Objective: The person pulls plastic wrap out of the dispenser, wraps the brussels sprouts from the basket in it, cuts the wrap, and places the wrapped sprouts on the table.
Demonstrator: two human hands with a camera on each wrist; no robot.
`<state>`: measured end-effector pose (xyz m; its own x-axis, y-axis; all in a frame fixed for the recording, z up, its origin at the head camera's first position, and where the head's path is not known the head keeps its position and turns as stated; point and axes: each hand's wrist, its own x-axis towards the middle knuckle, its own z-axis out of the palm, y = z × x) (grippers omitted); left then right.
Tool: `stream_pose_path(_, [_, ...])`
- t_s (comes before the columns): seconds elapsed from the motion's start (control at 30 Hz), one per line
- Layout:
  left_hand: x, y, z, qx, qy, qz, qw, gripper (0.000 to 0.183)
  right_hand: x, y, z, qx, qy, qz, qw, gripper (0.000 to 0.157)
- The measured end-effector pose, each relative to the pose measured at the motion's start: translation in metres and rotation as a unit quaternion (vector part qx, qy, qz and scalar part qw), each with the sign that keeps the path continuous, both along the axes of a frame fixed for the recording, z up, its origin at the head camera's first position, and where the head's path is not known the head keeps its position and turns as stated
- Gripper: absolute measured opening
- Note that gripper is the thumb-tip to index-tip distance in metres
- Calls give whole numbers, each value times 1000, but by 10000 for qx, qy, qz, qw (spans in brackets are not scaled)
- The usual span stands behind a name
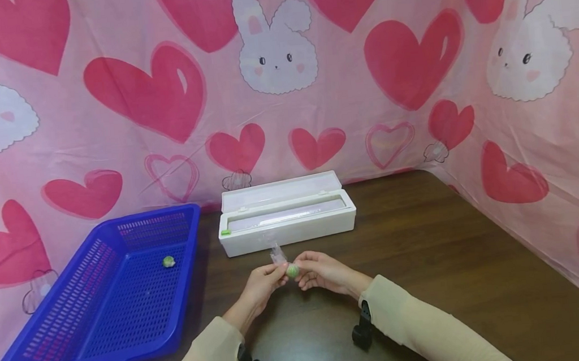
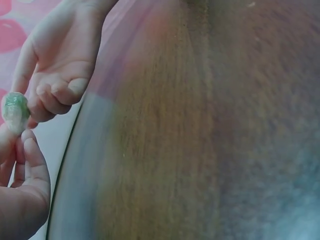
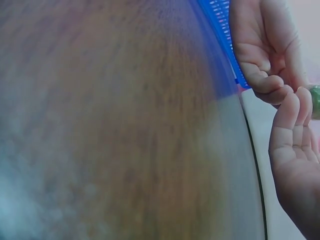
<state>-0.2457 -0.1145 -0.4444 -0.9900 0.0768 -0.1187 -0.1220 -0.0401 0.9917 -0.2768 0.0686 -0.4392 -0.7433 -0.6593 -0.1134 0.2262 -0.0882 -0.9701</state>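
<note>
A small round green thing wrapped in clear plastic film (image 1: 292,271) is held between both hands, above the table in front of the white box (image 1: 288,230). My left hand (image 1: 260,289) pinches it from the left with thumb and fingertips. From the other side, the right hand (image 1: 327,272) pinches it, its remaining fingers curled. A loose tail of film (image 1: 277,254) sticks up over the bundle. In the left wrist view the green wrapped thing (image 2: 16,111) shows green above and whitish below. Only its edge appears in the right wrist view.
At the left stands a blue perforated basket (image 1: 188,290), holding a similar small green wrapped thing (image 1: 169,261). The white box has its lid raised and a green piece (image 1: 225,232) on its front edge. Behind the brown table (image 1: 454,258) hangs a pink heart-and-rabbit cloth (image 1: 343,85).
</note>
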Motion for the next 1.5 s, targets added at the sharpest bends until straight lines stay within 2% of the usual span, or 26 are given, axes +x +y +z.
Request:
stream_pose_path(0.17, [2, 0, 0, -89, 15, -190, 9998, 32, 0, 2, -1, -157, 26, 105, 9998, 10])
stream_pose_path(0.43, [4, -1, 0, -60, 235, -668, 9975, 31, -1, 5, -3, -243, -52, 178, 9995, 11])
stream_pose_path(0.57, [3, -2, -1, -106, 283, -913, 9954, 34, -1, 6, -3, -289, -150, 208, 9993, 17])
stream_pose_path(0.67, [2, -2, -2, -206, 272, -1024, 9942, 37, -1, 7, -1, -340, -207, 244, 9989, 30])
stream_pose_path(0.8, [1, -2, -2, -345, 245, -1049, 9936, 40, -1, 7, 0, -439, -296, 359, 9980, 44])
stream_pose_path(0.9, [1, -1, -3, -446, 252, -1051, 9931, 39, 0, 7, 1, -507, -357, 466, 9970, 47])
stream_pose_path(1.17, [2, 0, -3, -442, 280, -1070, 9929, 36, 0, 8, 1, -571, -163, 526, 9969, 47])
stream_pose_path(1.37, [3, 0, -4, -367, 246, -1034, 9937, 36, 1, 7, 0, -350, -22, 351, 9988, 46])
stream_pose_path(1.5, [3, -1, -5, -359, 266, -1091, 9930, 37, 0, 7, 0, -199, 249, 308, 9990, 43])
